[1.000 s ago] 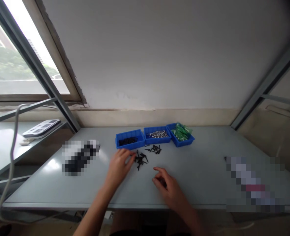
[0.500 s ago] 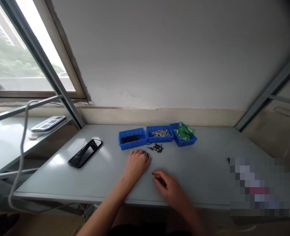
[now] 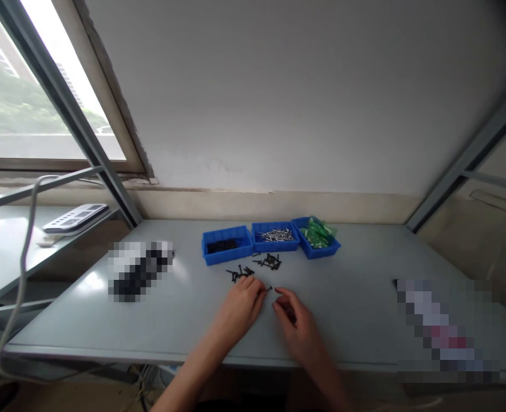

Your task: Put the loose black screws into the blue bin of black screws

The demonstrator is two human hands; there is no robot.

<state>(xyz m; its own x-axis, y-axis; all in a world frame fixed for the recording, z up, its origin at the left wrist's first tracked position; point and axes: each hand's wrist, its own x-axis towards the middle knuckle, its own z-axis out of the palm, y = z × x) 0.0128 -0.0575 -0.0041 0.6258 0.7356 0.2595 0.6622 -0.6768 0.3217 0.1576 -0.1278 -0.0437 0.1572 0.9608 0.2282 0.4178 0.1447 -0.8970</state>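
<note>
The left hand (image 3: 246,297) was found above the tabletop (image 3: 364,297) with its grip closed at the fingertips on a dark screw (image 3: 269,288), one end of which projected toward the right hand (image 3: 299,323). The right grip was part-curled, thumb and forefinger separated by a clear gap facing that end. The screw appeared to sit just short of the right fingertips, apart from them. Whether the curled right fingers enclosed anything could not be determined.

The near cluster of black screws (image 3: 234,276) lay just beyond the left hand and was partly covered by it. The far cluster of black screws (image 3: 271,261) lay in front of the middle blue box (image 3: 276,247), which contained silver screws (image 3: 278,235). Beside it stood the left blue box (image 3: 231,256), holding dark pieces, and the right blue box (image 3: 322,253), holding green packets (image 3: 318,233).

In this inspector's judgement, good handling required a light pinch with one end left free, as observed; both hands kept low and close; fingers clear of the clusters; and the right thumb and forefinger lined up with the screw's exposed end.
</note>
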